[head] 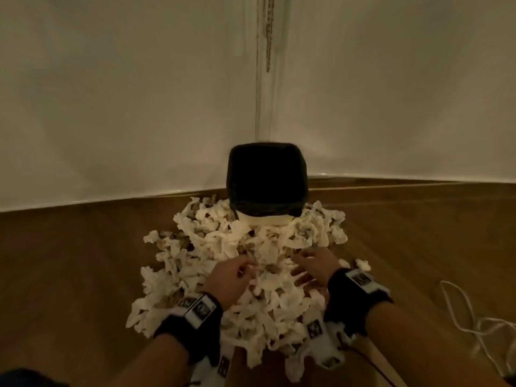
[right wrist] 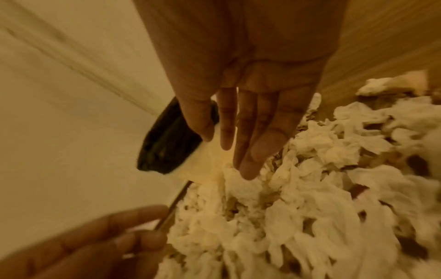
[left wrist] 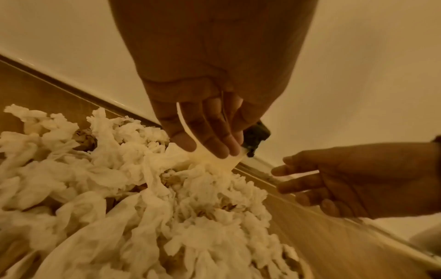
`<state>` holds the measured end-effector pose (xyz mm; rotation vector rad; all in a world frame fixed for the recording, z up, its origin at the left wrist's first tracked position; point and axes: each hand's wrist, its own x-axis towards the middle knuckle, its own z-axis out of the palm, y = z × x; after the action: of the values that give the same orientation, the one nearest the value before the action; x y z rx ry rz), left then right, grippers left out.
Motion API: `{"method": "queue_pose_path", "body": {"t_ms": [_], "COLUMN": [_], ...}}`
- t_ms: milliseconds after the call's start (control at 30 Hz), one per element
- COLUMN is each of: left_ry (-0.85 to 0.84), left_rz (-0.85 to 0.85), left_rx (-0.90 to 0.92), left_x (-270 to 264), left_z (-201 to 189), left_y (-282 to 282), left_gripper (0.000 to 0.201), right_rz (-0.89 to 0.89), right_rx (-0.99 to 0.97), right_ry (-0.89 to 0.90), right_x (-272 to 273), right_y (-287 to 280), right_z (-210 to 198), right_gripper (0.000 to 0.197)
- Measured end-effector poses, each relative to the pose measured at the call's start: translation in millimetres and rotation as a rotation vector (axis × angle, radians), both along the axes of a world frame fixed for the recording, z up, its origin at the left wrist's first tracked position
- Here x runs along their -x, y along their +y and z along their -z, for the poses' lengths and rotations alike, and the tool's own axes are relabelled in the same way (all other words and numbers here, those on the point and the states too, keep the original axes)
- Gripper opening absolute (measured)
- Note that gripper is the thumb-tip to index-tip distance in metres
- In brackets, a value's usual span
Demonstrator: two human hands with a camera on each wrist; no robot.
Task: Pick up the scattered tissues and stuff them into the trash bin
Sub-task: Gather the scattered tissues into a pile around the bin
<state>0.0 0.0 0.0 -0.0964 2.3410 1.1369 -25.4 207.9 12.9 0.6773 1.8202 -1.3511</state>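
Note:
A trash bin point(head: 267, 178) lined with a black bag stands in the room corner; it also shows in the right wrist view point(right wrist: 164, 147). A big pile of crumpled white tissues point(head: 223, 247) spreads over the floor in front of it. My left hand point(head: 247, 265) is over the middle of the pile. In the left wrist view, this left hand point(left wrist: 203, 149) pinches a stretched tissue strip point(left wrist: 214, 162) between thumb and fingers. My right hand point(head: 301, 263) hovers just right of it, fingers straight and spread. The right hand point(right wrist: 229, 154) holds nothing.
Wooden floor point(head: 69, 261) lies on both sides of the pile. White walls point(head: 125, 107) meet behind the bin, with a chain point(head: 268, 46) hanging in the corner. A white cable point(head: 460, 311) lies looped on the floor at the right. One loose tissue point(head: 363, 264) sits beside the right wrist.

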Motion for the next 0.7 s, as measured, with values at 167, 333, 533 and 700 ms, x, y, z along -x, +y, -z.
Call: {"method": "queue_pose_path", "body": {"t_ms": [167,333,533,700], "left_ry": [0.038,0.083,0.104,0.057], "left_rz": [0.086,0.192,0.368,0.379], "left_rx": [0.213,0.512,0.632,0.67], "left_x": [38,57,35,23], "left_z": [64,100,134,144], "left_y": [9,6,7,15], "left_gripper": [0.023,0.03,0.045,0.051], "right_rz": [-0.416,-0.879,-1.051,-0.889], "right_rx": [-0.406,-0.688,-0.694,-0.742], "right_ry": [0.188,0.39,0.39,0.453], "right_x": [33,42,32,30], "right_y": [-26,-56,-65,-60], "right_z": [66,111,146,135], "right_gripper": [0.027,0.03,0.047,0.031]}}
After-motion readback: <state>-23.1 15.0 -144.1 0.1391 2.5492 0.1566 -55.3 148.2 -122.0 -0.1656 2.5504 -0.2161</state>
